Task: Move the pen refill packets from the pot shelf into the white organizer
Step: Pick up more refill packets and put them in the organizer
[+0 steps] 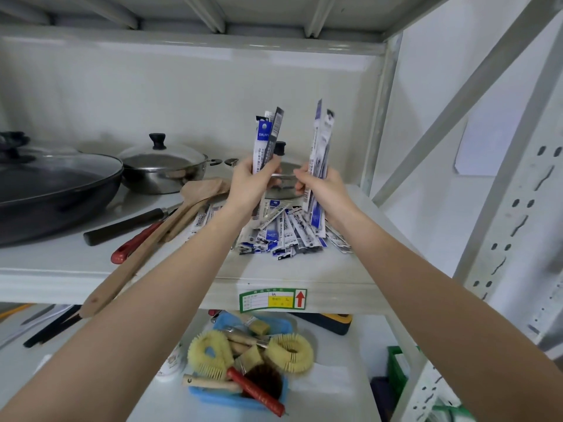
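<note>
A heap of blue-and-white pen refill packets [286, 233] lies on the pot shelf [182, 281], near its front right. My left hand [249, 184] grips a bunch of packets [268, 138] upright above the heap. To its right, my right hand [320, 190] grips another upright bunch [321, 147]. Both bunches stand clear of the pile. No white organizer is in view.
A black wok with a glass lid [51, 184] and two steel pots [164, 169] stand at the shelf's back. A knife [122, 225], a red-handled tool [134, 243] and wooden spatulas [158, 239] lie left of the heap. Below, a blue basket [243, 360] holds brushes. A shelf upright [515, 233] rises at right.
</note>
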